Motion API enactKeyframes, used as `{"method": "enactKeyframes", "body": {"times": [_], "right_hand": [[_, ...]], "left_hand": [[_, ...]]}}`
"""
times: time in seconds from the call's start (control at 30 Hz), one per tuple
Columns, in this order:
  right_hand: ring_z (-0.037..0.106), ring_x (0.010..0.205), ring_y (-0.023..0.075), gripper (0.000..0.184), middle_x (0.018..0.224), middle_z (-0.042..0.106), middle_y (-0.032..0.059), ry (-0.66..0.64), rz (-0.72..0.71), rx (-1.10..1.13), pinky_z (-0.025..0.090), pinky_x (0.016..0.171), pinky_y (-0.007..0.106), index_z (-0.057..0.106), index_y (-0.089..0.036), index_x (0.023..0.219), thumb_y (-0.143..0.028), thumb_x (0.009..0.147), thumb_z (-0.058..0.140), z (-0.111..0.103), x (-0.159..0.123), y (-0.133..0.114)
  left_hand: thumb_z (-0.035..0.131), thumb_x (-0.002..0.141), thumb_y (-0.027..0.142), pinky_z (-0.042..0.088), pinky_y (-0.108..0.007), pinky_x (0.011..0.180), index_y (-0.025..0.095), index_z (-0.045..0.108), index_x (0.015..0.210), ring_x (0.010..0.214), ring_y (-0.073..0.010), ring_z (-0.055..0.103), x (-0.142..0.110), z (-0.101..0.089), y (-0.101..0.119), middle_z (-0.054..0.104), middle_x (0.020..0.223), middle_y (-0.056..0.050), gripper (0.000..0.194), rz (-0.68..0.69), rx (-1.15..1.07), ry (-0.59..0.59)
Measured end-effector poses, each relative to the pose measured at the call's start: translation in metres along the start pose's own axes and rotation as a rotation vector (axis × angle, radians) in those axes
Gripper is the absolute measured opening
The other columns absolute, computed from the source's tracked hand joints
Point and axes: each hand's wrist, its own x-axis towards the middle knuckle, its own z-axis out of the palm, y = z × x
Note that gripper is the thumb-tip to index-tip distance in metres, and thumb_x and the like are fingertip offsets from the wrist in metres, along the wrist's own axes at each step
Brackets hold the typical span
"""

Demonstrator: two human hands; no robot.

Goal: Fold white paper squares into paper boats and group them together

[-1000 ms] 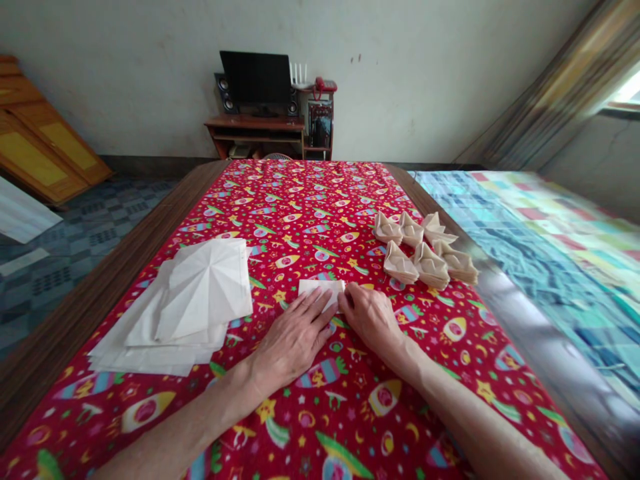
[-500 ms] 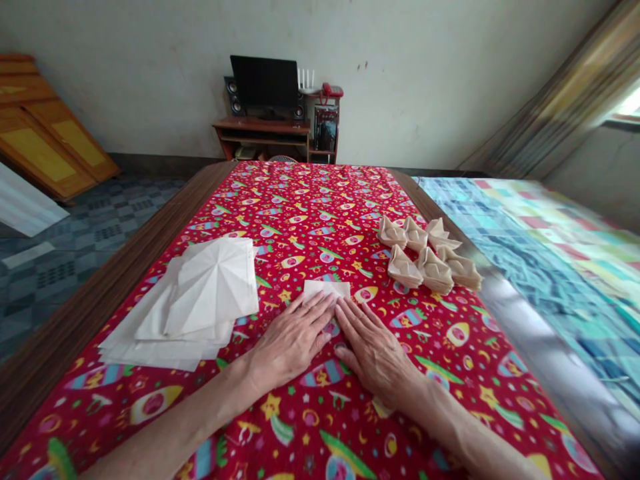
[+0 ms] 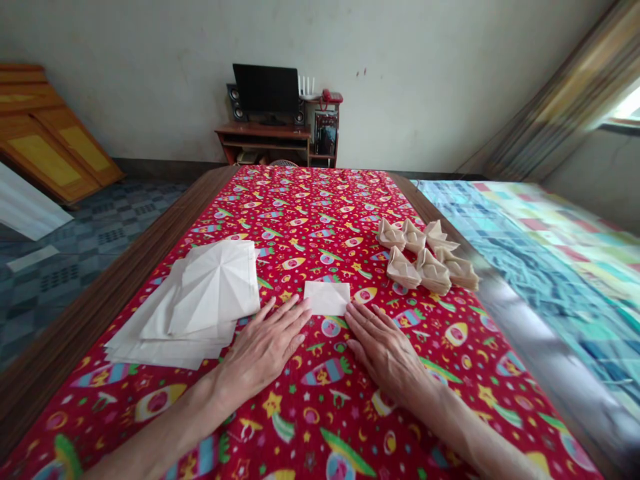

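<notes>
A small folded rectangle of white paper (image 3: 327, 297) lies flat on the red patterned tablecloth (image 3: 320, 413), between my fingertips. My left hand (image 3: 267, 337) rests palm down with fingers stretched out, its tips at the paper's lower left corner. At the lower right corner are the fingertips of my right hand (image 3: 383, 343), which also lies flat. Neither hand grips anything. To the left of my left hand is a loose stack of creased white paper sheets (image 3: 200, 293); the top one has folds radiating from its middle.
Several folded beige paper shapes (image 3: 433, 270) stand in two rows at the right of the table. A bed with a checked cover (image 3: 525, 253) adjoins the table's right side. Beyond the far edge stands a desk with a monitor (image 3: 266, 90). A wooden cabinet (image 3: 55, 133) is at the left.
My right hand has gone from curled fingers at the paper's right edge to lying flat. My left hand has slid left off the paper, so the whole rectangle now shows.
</notes>
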Motion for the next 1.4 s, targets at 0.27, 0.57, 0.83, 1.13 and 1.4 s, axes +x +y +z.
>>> {"method": "enactKeyframes", "body": {"times": [0.27,0.57,0.83,1.13,1.4], "right_hand": [[0.066,0.076,0.0174,0.027,0.084,0.07,0.0061,0.185,0.319,0.185,0.05,0.068,0.028,0.059,-0.016,0.111,-0.033,0.093,0.048,0.004,0.019,0.014],[0.052,0.054,0.0113,0.019,0.061,0.06,-0.0035,0.072,0.591,0.331,0.032,0.05,0.022,0.058,-0.02,0.066,-0.033,0.079,0.063,0.019,0.043,0.016],[0.05,0.055,0.0102,0.013,0.065,0.058,-0.0023,0.532,0.406,0.371,0.039,0.054,0.022,0.058,-0.019,0.072,-0.026,0.083,0.059,-0.006,0.047,0.02],[0.052,0.071,0.0136,0.019,0.077,0.062,0.0041,0.292,-0.047,0.097,0.04,0.063,0.024,0.059,-0.017,0.08,-0.015,0.092,0.045,0.001,0.034,-0.005],[0.051,0.075,0.0141,0.02,0.084,0.06,0.0046,0.077,-0.07,0.144,0.039,0.063,0.024,0.062,-0.018,0.086,-0.017,0.094,0.044,0.008,0.018,-0.007]], "left_hand": [[0.042,0.093,0.019,0.05,-0.039,0.096,0.011,0.065,0.113,0.113,-0.0222,0.058,0.005,0.009,0.0,0.064,0.121,-0.009,0.031,-0.013,-0.047,0.224],[0.044,0.091,0.014,0.051,-0.039,0.097,0.012,0.063,0.113,0.115,-0.022,0.057,0.002,0.015,0.0,0.062,0.124,-0.009,0.03,-0.016,-0.106,0.27],[0.043,0.09,0.007,0.039,-0.039,0.109,0.017,0.034,0.142,0.133,-0.0209,0.038,0.009,-0.006,-0.008,0.037,0.147,-0.009,0.054,-0.033,-0.151,0.39],[0.053,0.089,0.013,0.038,-0.046,0.107,0.018,0.046,0.133,0.13,-0.0265,0.04,0.016,-0.012,0.006,0.046,0.14,-0.01,0.045,0.078,-0.102,0.367],[0.05,0.091,0.012,0.051,-0.029,0.078,0.016,0.064,0.096,0.085,-0.0161,0.06,0.007,0.006,0.017,0.067,0.091,-0.003,0.015,0.099,-0.291,0.225]]}}
